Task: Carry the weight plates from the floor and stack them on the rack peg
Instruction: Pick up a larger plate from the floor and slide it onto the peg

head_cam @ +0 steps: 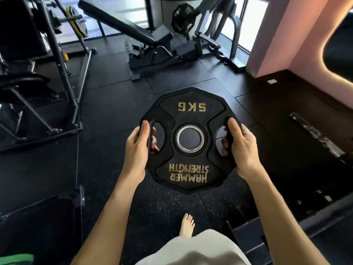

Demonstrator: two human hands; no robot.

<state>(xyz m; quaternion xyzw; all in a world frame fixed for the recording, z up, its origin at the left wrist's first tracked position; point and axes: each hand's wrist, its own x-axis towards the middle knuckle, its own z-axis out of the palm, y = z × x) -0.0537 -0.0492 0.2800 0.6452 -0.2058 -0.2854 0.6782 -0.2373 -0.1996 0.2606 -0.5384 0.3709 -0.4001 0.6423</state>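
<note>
Weight plate (191, 139), black, marked 5KG, held level in the air above the floor (107, 104).
Left hand (136, 152) and right hand (241, 150) grip opposite side handles, fingers curled through the slots, thumbs on top; bench (122, 29) beyond.

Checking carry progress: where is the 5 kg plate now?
In the head view the 5 kg plate sits centre frame, off the floor, held between the left hand and right hand above a bare foot.

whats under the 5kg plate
Black rubber floor tiles, seen round the weight plate and through its centre hole. The left hand and right hand hold it up; floor directly beneath is covered.
</note>
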